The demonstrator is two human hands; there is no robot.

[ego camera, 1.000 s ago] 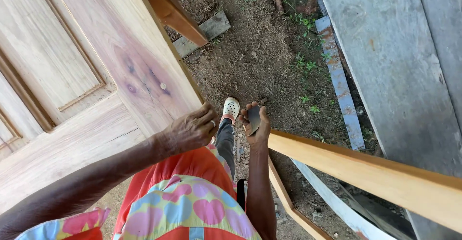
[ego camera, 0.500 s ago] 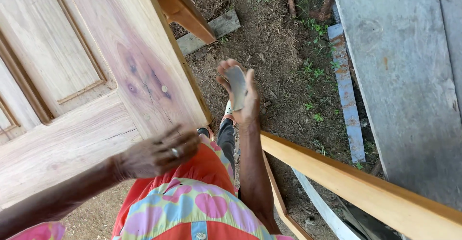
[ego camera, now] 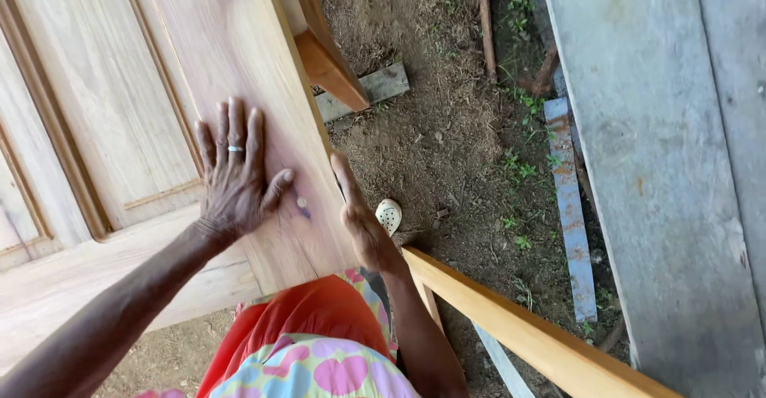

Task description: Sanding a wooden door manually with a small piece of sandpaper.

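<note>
A pale wooden panelled door [ego camera: 96, 87] lies flat in front of me, filling the left half of the view. My left hand [ego camera: 235, 174], with a ring on one finger, rests palm-down on it near its right edge, fingers spread. My right hand [ego camera: 361, 224] presses side-on against the door's right edge, fingers pointing away from me. The small flat grey piece it held a moment ago is hidden behind the palm.
A wooden rail [ego camera: 519, 334] runs diagonally at the lower right. My white clog [ego camera: 388, 215] stands on the dirt ground [ego camera: 447, 126]. A wooden support [ego camera: 323, 55] and a grey plank [ego camera: 363, 91] lie beyond the door. A large grey board [ego camera: 662, 126] and a bluish strip [ego camera: 568, 198] lie at the right.
My left hand moved up from the door's near corner and spread flat on the surface. My right hand rose with the grey piece, then came in against the door's edge.
</note>
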